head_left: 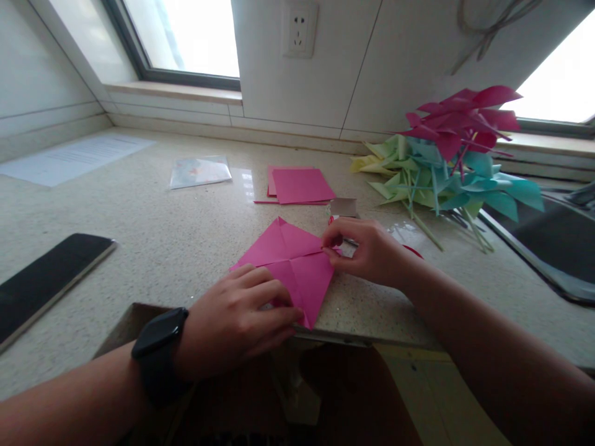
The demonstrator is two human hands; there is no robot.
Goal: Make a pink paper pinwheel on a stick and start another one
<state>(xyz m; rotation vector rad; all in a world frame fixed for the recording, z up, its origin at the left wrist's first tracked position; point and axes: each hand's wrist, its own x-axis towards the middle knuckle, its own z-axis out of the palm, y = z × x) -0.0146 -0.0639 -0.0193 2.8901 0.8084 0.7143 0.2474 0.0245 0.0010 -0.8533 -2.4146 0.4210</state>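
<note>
Pink paper square (290, 263) creased, flat at centre frame on worktop (176, 235). Left hand (237, 322) spread, pressing lower corner. Right hand (365, 251) pinching right corner, fingers closed. Pinwheels (446, 161) heaped upper right; something red, perhaps scissors, under right wrist.

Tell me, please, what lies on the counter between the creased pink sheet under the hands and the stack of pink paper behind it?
In the head view, only bare speckled counter separates the creased pink sheet from the pink paper stack.

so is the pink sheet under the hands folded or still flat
Folded. The pink sheet shows crease lines and overlapping flaps; the left hand presses its near corner, the right hand pinches its right edge.
</note>
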